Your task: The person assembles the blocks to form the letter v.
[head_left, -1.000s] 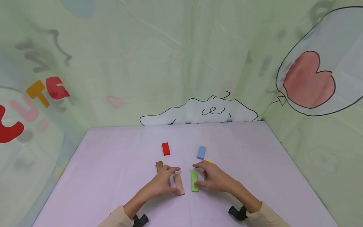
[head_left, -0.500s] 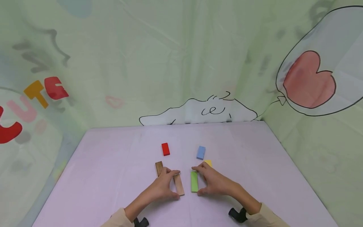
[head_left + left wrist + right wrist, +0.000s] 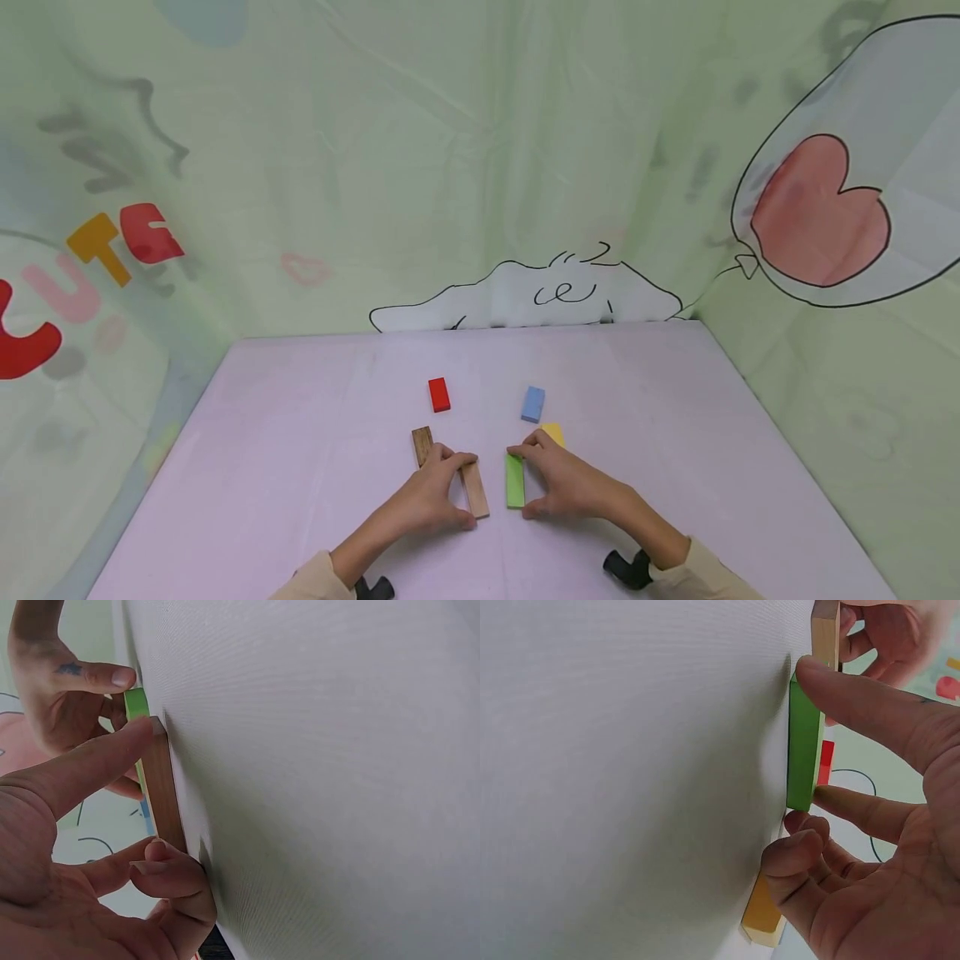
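Observation:
My left hand [image 3: 429,497] holds a light wooden block [image 3: 474,490] by its two ends, thumb on the near end and index finger on the far end. The left wrist view shows that block [image 3: 161,787] lying along the cloth. Across a narrow gap, my right hand [image 3: 568,482] spans a green block [image 3: 514,485] the same way. Seen from the right wrist, the thumb touches one end of the green block [image 3: 805,746] and a fingertip meets the other. Both blocks lie flat, roughly side by side.
Behind the left hand lies a dark brown block [image 3: 422,443], partly covered. A yellow block [image 3: 553,432] shows behind the right hand. Farther back are a red block [image 3: 438,394] and a blue block [image 3: 533,404]. Printed fabric walls [image 3: 480,167] enclose the pale table [image 3: 300,417].
The right thumb has slid off the top of the green block to its near end, and the right hand has settled around it. The left hand has lowered slightly around the wooden block.

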Motion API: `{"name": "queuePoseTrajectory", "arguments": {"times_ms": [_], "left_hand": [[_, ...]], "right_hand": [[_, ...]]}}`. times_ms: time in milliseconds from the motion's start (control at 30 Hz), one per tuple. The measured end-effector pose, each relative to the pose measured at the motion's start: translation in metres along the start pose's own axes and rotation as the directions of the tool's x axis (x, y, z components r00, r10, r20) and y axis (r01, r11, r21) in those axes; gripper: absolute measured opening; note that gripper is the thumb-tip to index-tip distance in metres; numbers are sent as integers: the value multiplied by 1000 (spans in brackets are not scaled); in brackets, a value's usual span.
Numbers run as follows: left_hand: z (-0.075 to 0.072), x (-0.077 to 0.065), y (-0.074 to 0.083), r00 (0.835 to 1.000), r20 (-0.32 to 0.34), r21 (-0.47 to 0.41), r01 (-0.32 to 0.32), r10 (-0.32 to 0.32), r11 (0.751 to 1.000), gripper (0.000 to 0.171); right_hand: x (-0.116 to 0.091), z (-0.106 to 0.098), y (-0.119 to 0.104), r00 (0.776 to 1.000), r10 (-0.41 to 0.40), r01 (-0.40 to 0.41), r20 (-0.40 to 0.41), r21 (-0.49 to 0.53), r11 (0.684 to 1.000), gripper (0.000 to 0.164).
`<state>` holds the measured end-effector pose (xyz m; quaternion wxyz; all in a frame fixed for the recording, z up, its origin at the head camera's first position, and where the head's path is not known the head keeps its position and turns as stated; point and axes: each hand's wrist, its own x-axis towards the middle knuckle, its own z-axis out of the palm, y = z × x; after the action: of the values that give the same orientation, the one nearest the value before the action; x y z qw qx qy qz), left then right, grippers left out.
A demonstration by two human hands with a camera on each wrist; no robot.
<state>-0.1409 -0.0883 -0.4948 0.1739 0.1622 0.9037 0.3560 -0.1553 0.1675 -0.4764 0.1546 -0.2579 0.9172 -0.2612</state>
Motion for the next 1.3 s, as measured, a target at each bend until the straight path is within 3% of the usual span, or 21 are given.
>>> {"name": "queuePoseTrajectory", "arguments": {"times_ms": [600,967,1300], "left_hand": [[1,1,-4,1000,-13,-26,22,-22,999,82],[2,1,-5,1000,-10,-7,27,-27,1000,78],[2,3,-5,1000,-13,-2,25,-25,1000,79]], "right_hand": [[3,1,0,1000,-2,2,24,-25,1000,83],[6,-1,-5,997,49,-47,51,-41,998,82],[6,-2,-4,999,16,-13,39,-73,997,82]]}}
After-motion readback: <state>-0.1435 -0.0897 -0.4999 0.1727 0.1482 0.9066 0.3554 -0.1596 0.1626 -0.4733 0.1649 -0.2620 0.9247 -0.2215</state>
